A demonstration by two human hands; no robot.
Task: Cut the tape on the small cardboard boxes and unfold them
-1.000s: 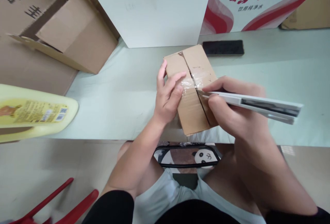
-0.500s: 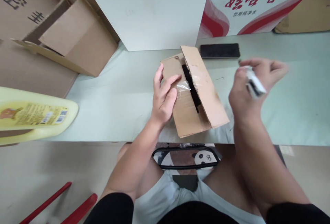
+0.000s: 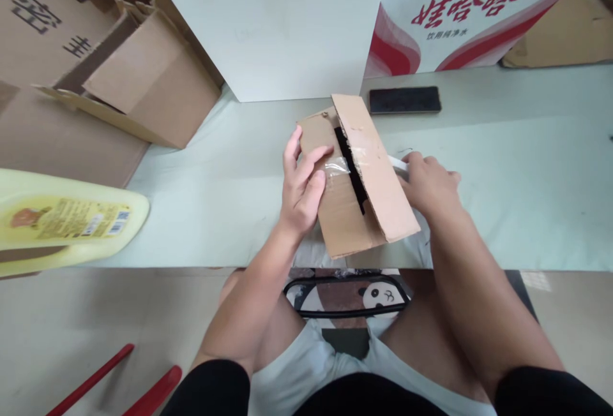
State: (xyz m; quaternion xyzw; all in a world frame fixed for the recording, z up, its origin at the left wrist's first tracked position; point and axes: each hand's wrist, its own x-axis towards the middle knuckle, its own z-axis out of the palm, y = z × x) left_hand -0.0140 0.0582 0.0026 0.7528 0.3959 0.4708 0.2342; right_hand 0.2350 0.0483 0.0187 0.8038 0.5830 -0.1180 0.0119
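A small brown cardboard box (image 3: 347, 212) sits tilted on the table in front of me, one flap (image 3: 371, 167) raised over a dark gap. Clear tape (image 3: 336, 166) clings to its top beside the gap. My left hand (image 3: 304, 180) grips the box from its left side, with the thumb and a finger lying on top. At the right side of the box, my right hand (image 3: 426, 183) is closed around a slim white tool (image 3: 397, 164). The flap and my fingers hide most of that tool, so its exact kind is unclear.
Behind the box lies a black phone (image 3: 405, 100). A white box (image 3: 282, 33) and a red-and-white printed carton (image 3: 450, 17) line the back. Opened cardboard boxes (image 3: 158, 78) and a yellow jug (image 3: 71, 221) are at the left. The table's front edge (image 3: 191, 267) runs above my lap.
My right hand has come left and down, bringing the white tool to the raised flap's right side. My left hand keeps its grip on the box. The view has shifted slightly.
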